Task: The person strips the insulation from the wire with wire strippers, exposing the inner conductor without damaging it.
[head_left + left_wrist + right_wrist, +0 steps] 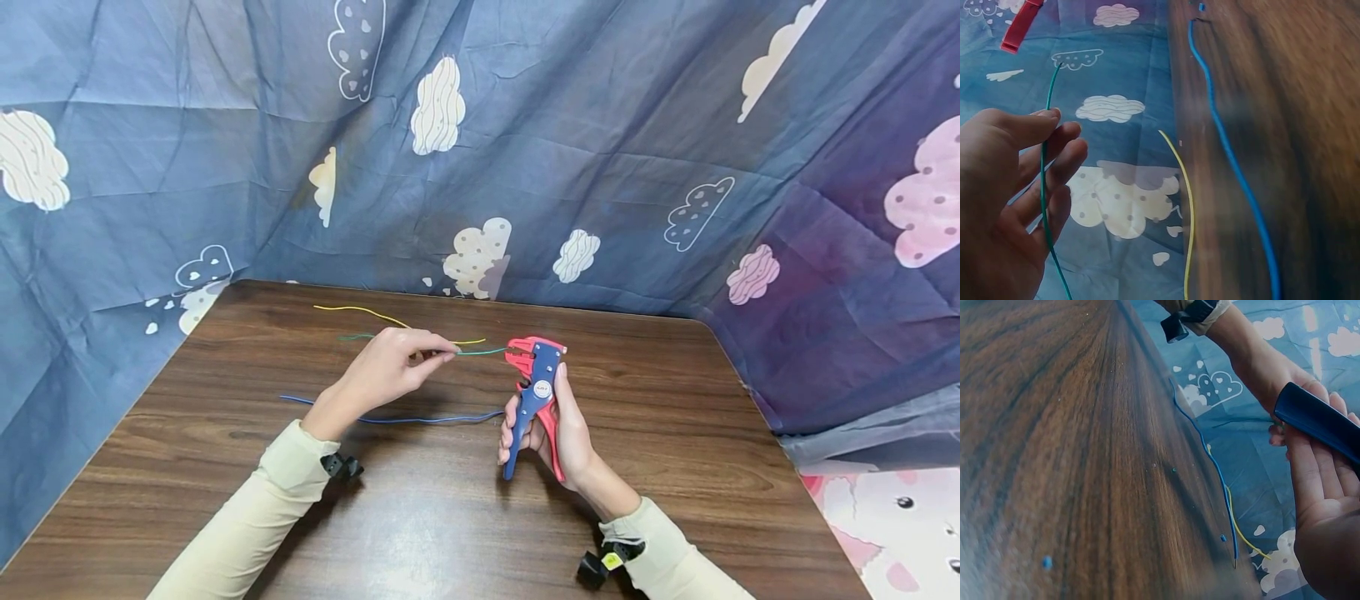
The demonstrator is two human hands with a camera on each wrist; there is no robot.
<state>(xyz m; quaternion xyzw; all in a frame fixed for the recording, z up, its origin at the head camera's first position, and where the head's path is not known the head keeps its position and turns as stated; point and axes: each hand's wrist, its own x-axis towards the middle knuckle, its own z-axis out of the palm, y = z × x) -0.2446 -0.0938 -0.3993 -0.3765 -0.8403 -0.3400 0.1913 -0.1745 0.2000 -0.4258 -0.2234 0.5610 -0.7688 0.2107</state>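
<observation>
My left hand [386, 368] pinches a thin green wire [483, 353] between thumb and fingertips, a length of it sticking out to the right. In the left wrist view the rest of the green wire [1044, 187] trails down across the fingers, and its tip stands a little apart from the red jaw. My right hand [576, 437] grips the handles of a blue and red wire stripper [546, 362], held upright with its jaws facing the wire's tip. The right wrist view shows only one blue handle [1319, 419] of it, lying across the fingers.
A blue wire [427, 420] lies across the wooden table [675, 417], its near end in the right wrist view showing bare metal. Behind the left hand lies a yellow wire [360, 309]. Small blue scraps [1047, 562] dot the tabletop. A cloud-print cloth [600, 167] hangs along the back.
</observation>
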